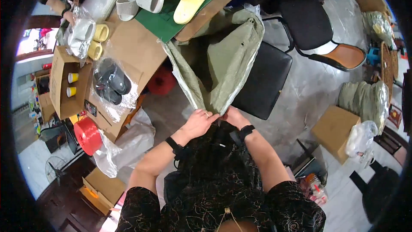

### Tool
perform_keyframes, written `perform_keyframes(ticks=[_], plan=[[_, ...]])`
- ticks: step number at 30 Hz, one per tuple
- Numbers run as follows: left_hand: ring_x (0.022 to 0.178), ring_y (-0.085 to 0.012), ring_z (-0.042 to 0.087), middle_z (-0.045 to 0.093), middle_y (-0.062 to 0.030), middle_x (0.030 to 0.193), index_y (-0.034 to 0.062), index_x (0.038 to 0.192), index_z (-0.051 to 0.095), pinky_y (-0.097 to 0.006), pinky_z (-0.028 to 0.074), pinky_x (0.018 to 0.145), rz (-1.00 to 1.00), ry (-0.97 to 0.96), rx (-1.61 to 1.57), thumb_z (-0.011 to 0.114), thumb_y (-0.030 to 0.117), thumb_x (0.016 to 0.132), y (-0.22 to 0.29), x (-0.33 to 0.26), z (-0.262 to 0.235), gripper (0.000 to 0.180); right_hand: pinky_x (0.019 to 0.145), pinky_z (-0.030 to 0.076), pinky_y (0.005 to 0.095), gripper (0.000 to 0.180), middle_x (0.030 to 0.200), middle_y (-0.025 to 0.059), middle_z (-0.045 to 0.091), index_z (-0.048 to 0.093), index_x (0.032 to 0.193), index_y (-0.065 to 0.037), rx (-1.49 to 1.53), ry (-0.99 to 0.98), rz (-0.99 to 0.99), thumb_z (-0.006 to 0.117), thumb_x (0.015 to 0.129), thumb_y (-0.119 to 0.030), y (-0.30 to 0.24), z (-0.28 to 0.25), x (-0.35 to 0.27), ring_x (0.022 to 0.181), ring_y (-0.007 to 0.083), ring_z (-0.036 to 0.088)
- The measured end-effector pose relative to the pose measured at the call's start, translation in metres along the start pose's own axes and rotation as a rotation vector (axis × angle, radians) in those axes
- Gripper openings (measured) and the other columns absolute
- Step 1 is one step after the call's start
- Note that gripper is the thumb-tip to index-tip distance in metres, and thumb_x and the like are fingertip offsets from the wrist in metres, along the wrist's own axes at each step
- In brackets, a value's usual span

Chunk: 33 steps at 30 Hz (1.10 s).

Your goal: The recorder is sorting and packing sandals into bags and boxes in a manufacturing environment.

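Sack (231, 56) gaping, fingers (210, 115) gripping rim (184, 88)

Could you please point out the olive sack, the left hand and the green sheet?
Olive sack (227, 58): head view, on its inside face.
Left hand (198, 122): head view, on the back of the hand.
Green sheet (159, 25): head view, on its bare left part.
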State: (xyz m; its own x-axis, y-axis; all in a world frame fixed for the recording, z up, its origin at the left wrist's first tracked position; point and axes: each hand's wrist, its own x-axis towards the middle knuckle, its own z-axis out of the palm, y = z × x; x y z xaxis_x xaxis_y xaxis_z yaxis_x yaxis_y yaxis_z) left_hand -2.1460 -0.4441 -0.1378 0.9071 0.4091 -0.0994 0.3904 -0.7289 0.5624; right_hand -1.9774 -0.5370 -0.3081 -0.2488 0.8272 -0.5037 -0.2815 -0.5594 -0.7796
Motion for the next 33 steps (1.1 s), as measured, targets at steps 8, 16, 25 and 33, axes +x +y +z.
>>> perform_keyframes(ticks=[8, 16, 25, 33], plan=[[0.092, -0.0270, 0.055, 0.055, -0.0123, 0.099, 0.0002, 0.121, 0.053, -0.037, 0.043, 0.082, 0.011, -0.132, 0.215, 0.059, 0.012, 0.077, -0.002, -0.013, 0.024, 0.046, 0.070, 0.044, 0.0249, 0.049, 0.092, 0.0035, 0.065, 0.060, 0.109, -0.009, 0.649, 0.295, 0.213, 0.038, 0.095, -0.051, -0.110, 0.039, -0.049, 0.077, 0.0115, 0.056], [0.130, -0.0370, 0.035, 0.044, -0.0195, 0.133, 0.0013, 0.131, 0.043, -0.048, 0.027, 0.109, 0.084, -0.152, -0.065, 0.060, 0.007, 0.069, -0.037, -0.006, -0.028, 0.064, 0.066, 0.045, 0.0234, 0.029, 0.091, -0.0002, 0.064, 0.060, 0.111, -0.005, 0.358, 0.531, 0.100, 0.062, 0.087, -0.020, -0.061, 0.048, -0.037, 0.078, 0.0076, 0.056], [0.101, -0.0293, 0.055, 0.062, -0.0089, 0.085, 0.0097, 0.097, 0.067, -0.045, 0.030, 0.107, 0.023, -0.330, 0.523, 0.056, 0.010, 0.073, -0.142, -0.038, -0.050, 0.027, 0.106, 0.030, 0.0479, 0.085, 0.131, 0.0205, 0.037, 0.033, 0.128, 0.003, 1.411, 0.263, 0.252, 0.062, 0.077, -0.059, -0.056, 0.057, -0.030, 0.121, 0.0354, 0.039], [0.085, -0.0255, 0.056, 0.060, -0.0072, 0.078, 0.0103, 0.072, 0.061, -0.039, 0.040, 0.087, 0.084, -0.297, 0.381, 0.053, 0.013, 0.074, -0.129, -0.100, -0.028, 0.009, 0.071, 0.045, 0.0345, 0.040, 0.103, 0.0034, 0.050, 0.056, 0.114, -0.015, 1.298, 0.483, 0.244, 0.066, 0.086, -0.040, -0.065, 0.059, 0.026, 0.084, 0.0177, 0.046]])
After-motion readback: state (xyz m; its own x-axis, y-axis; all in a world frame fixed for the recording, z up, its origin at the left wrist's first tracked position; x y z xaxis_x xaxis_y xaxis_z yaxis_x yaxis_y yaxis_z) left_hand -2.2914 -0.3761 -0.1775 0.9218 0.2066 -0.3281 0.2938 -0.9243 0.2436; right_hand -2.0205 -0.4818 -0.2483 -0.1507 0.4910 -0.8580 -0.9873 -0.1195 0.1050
